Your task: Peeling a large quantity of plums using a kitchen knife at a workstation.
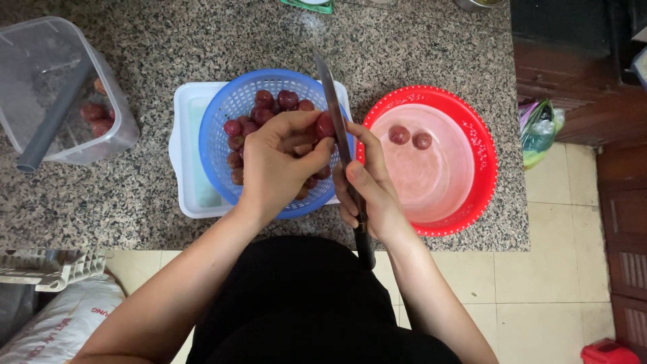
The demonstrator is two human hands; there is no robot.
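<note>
White sack: on the floor at my lower left, red print.
Green packet: counter's far edge.

A round dark-red fruit sits pinched above the blue basket of similar fruit, touching the flat of a long steel knife (blade pointing away).

Light was even and soft, moderately bright, overhead indoor source. Shadows under the hands were weak and diffuse. Faint sheen on the red bowl and the knife blade, no blown highlights. Granite table was sharp at centre. Wide-angle bend showed at the edges. The top-right corner was dark, detail lost. No motion blur.
</note>
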